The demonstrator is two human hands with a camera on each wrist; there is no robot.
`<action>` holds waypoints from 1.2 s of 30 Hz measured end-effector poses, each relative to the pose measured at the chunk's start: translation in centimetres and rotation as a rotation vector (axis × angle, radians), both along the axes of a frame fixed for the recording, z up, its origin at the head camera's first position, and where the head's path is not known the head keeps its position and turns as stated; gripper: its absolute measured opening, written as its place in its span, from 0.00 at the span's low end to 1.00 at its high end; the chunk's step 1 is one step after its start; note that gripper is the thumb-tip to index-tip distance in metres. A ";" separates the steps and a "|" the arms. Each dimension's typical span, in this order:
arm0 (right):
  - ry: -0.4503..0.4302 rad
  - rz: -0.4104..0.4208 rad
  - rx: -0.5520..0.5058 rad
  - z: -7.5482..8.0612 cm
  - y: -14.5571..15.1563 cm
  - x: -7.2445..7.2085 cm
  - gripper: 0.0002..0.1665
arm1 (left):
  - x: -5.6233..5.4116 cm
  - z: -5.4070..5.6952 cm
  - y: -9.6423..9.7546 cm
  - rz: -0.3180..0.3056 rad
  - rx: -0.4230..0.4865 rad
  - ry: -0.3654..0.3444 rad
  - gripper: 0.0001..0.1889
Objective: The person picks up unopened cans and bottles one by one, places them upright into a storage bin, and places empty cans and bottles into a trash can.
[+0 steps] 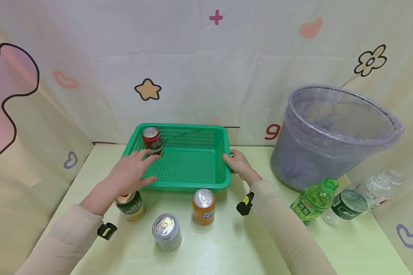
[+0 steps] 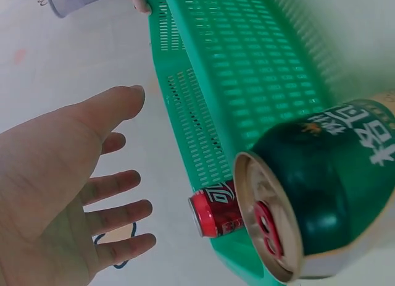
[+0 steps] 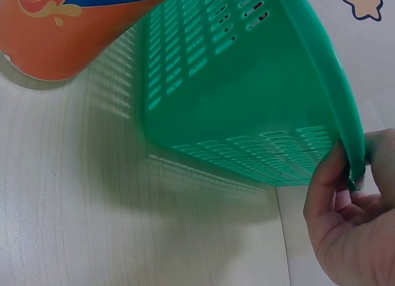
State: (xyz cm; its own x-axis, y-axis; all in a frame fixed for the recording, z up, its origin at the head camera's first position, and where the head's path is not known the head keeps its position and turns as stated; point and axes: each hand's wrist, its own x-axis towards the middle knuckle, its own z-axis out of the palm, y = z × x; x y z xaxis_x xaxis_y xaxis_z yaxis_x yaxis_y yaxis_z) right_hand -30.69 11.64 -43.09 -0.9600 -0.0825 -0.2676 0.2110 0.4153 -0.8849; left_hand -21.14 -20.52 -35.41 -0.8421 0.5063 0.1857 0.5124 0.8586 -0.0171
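Observation:
A green plastic basket [image 1: 192, 186] stands at the back of the table with a red soda can [image 1: 153, 139] upright in its back left corner. My right hand [image 1: 239, 164] grips the basket's right rim, with the fingers curled round the edge in the right wrist view. Over the basket's left front part hovers my left hand [image 1: 132, 170], its fingers spread and holding nothing. In front of the basket stand a green-and-tan can [image 1: 132, 208], a silver can [image 1: 167, 233] and an orange can [image 1: 204, 208]. The left wrist view shows a gap between my left hand and the red can.
A purple-lined trash bin [image 1: 316, 149] stands at the back right. Before it lie a green plastic bottle [image 1: 314, 202] and clear plastic bottles [image 1: 354, 200]. A patterned curtain [image 1: 192, 68] hangs behind the table.

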 end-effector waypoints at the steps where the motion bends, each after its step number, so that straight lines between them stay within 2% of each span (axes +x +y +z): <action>1: 0.001 0.001 -0.002 0.0 0.0 0.0 0.24 | 0.2 0.0 -0.1 -0.002 0.004 -0.001 0.33; 13: -0.005 0.001 -0.014 -0.2 -0.3 0.0 0.24 | 2.1 -1.0 -1.4 0.025 0.042 -0.013 0.37; 24: -0.002 0.001 -0.012 -0.2 -0.2 -0.3 0.24 | 3.6 -2.8 -2.5 0.022 0.093 0.044 0.37; 32: -0.007 -0.011 -0.005 -0.3 0.0 -0.3 0.24 | 4.5 -3.8 -3.0 0.050 0.116 0.024 0.37; 36: -0.012 -0.013 -0.010 -0.3 0.1 -0.2 0.24 | 4.9 -4.3 -3.0 0.050 0.132 0.035 0.37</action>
State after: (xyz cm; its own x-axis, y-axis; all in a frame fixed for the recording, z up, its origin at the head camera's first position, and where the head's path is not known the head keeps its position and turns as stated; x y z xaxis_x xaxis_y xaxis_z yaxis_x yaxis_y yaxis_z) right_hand -30.90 11.75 -43.41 -0.9577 -0.0726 -0.2786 0.2273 0.4034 -0.8863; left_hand -16.28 -23.55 -39.73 -0.8574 0.4331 0.2780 0.4701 0.8789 0.0807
